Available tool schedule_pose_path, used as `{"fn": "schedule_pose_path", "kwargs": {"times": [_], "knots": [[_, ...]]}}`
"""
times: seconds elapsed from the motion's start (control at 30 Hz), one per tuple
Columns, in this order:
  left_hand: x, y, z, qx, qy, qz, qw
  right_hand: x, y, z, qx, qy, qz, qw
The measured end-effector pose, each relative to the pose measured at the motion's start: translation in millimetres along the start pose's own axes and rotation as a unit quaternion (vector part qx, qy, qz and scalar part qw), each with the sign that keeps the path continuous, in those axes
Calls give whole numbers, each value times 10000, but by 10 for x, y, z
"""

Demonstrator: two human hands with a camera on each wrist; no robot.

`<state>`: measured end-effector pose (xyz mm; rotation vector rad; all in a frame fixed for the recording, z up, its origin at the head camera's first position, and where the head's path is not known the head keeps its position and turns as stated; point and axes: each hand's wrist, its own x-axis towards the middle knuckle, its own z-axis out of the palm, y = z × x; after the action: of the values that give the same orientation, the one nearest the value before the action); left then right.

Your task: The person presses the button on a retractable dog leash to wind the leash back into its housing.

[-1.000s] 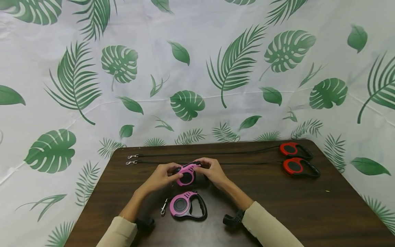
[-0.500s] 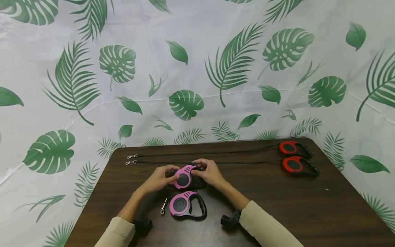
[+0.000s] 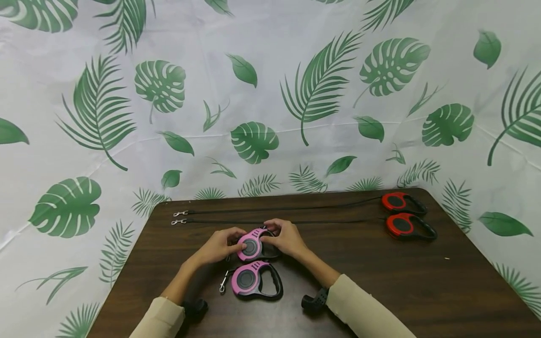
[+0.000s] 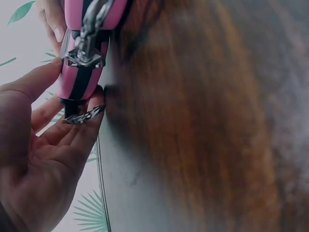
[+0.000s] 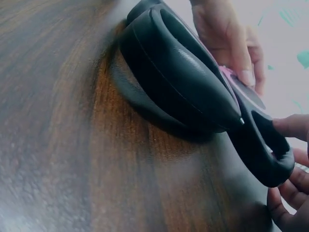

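Hands meet mid-table on the pink leash (image 3: 252, 246), lying on the table (image 3: 380, 272) just at 12 o'clock of a second pink leash (image 3: 252, 280). Left hand (image 3: 220, 245) at its 9 o'clock side, fingers curled round the pink body, thumb on top; metal clip (image 4: 83, 115) sits by the fingertips in the left wrist view. Right hand (image 3: 285, 237) at 3 o'clock, fingers curled on the black handle (image 5: 193, 82), gripping it. Two red leashes (image 3: 403, 216) lie well apart, approx 2 o'clock.
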<state>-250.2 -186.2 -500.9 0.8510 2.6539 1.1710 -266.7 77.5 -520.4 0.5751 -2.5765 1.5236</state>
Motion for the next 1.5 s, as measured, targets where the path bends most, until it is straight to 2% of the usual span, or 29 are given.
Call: {"fn": "schedule_pose_path", "kwargs": {"times": [0.17, 0.43, 0.67, 0.87, 0.97, 1.2, 1.33, 1.5], "knots": [[-17, -12, 9, 104, -85, -48, 9999, 0, -2, 28, -175, -50, 33, 9998], [-38, -20, 16, 188, -106, 114, 9997, -14, 17, 31, -467, -114, -12, 9988], [-48, -3, 10, 225, -135, 222, 9994, -24, 10, -25, -316, -118, 82, 9994], [-93, -22, -32, 131, -95, 111, 9998, -59, 3, -125, -239, -187, 163, 9994], [-120, -56, -59, 172, 144, 131, 9997, -80, -11, -209, -211, -209, 142, 9995], [-192, -155, -169, 196, 1049, 471, 9932, -127, -8, -434, -303, -352, 14, 9989], [-236, -213, -251, 142, 1290, 524, 9902, -158, 3, -568, -385, -388, 12, 9985], [-323, -310, -354, 296, 1529, 560, 9862, -190, 38, -738, -440, -415, -18, 9982]]}}
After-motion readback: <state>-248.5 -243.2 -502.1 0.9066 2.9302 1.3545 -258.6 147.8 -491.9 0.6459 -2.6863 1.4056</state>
